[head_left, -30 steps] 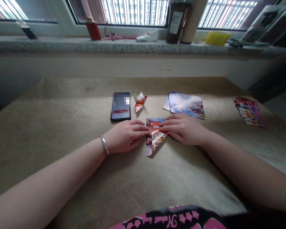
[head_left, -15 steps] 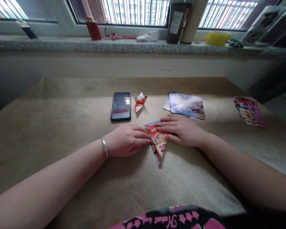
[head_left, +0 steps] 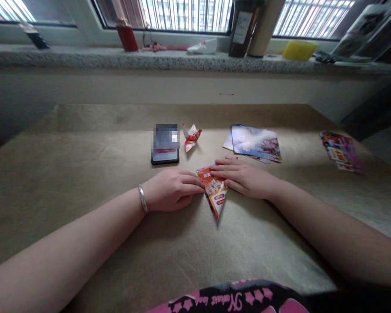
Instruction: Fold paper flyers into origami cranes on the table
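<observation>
A folded sheet of printed paper (head_left: pixel 216 193), orange, white and red, lies on the table in a kite-like shape with its point towards me. My left hand (head_left: pixel 175 189) is at its left edge, fingers pressed together on the paper's border, a silver bracelet on the wrist. My right hand (head_left: pixel 247 176) lies flat with stretched fingers across the upper right of the paper, hiding that corner. Behind the paper stands a small red and white folded paper crane (head_left: pixel 192 138).
A phone (head_left: pixel 165 150) lies left of the crane. Several printed sheets (head_left: pixel 256 141) rest behind my right hand, and more colourful leaflets (head_left: pixel 340 152) lie at the far right. Bottles and small items line the stone windowsill (head_left: pixel 169 61) at the back.
The orange upper layer of the paper now covers most of the purple strip along the lower left edge. My right fingers have slid slightly left over it; my left hand has barely moved.
</observation>
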The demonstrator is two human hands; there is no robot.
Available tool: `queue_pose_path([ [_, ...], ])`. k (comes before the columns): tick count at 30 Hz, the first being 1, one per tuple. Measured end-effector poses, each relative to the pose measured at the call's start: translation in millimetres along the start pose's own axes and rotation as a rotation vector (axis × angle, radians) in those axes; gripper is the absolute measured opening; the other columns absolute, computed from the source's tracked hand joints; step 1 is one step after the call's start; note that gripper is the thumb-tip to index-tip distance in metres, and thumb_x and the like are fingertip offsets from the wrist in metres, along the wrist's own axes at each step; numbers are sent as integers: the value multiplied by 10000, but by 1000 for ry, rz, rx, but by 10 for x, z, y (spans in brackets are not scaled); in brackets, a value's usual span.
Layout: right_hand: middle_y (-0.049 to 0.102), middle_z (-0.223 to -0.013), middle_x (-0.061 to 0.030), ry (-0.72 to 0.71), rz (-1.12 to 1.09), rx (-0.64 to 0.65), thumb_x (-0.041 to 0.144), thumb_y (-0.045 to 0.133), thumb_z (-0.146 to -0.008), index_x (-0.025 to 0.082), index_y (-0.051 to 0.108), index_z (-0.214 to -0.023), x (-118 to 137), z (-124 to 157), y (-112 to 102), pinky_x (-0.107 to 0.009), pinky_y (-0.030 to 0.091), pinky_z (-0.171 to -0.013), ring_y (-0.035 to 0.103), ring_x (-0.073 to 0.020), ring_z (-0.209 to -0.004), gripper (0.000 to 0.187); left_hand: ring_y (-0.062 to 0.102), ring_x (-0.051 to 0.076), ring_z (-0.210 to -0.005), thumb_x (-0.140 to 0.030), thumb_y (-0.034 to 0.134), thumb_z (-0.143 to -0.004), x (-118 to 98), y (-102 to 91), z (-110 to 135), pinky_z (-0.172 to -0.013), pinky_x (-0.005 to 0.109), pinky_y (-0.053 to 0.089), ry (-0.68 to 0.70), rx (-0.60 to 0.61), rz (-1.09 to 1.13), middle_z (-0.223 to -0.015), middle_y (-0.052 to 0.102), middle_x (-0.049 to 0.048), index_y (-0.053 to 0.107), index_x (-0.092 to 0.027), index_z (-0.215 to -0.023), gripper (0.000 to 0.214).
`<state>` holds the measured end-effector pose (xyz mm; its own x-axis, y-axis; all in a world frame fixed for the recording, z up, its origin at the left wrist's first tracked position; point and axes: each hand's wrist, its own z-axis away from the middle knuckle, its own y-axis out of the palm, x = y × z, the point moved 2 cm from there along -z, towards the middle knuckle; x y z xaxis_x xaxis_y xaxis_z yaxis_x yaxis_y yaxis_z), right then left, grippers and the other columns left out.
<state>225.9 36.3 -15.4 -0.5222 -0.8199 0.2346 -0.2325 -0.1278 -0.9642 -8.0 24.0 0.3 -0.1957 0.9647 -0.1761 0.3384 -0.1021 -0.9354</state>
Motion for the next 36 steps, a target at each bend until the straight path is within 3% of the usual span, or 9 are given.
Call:
queue_pose_path([
  [15,523,-1374,-14,-26,28,-68,292,385,-953,225,495,-1346,-23,-24,48,-451,381,-1061,441,-222,-1285,414,633,173,-1028,-135,426,-866,31,33,24,-888,303,543,5,-7,-60,-1099,692,50,651,-156,-1052,293],
  [23,524,-1372,-22,-9,55,-60,283,366,-953,186,511,-1335,4,-46,49,-466,398,-1039,448,-254,-1271,420,642,179,-1004,-126,432,-858,31,12,17,-869,310,549,30,-14,-106,-1087,696,53,655,-144,-1040,288],
  [32,541,-1355,-20,-5,31,-84,275,397,-940,209,521,-1326,-1,-57,63,-469,405,-1032,448,-248,-1274,411,629,176,-1005,-132,427,-871,54,24,23,-858,313,545,-4,6,-87,-1094,689,54,642,-157,-1075,297],
  [36,538,-1356,-19,-18,49,-73,277,390,-939,200,531,-1319,2,-63,52,-467,414,-1023,459,-254,-1265,412,580,202,-1071,-152,444,-884,75,67,23,-923,348,518,-95,-32,-131,-1141,660,83,622,-131,-1133,306],
])
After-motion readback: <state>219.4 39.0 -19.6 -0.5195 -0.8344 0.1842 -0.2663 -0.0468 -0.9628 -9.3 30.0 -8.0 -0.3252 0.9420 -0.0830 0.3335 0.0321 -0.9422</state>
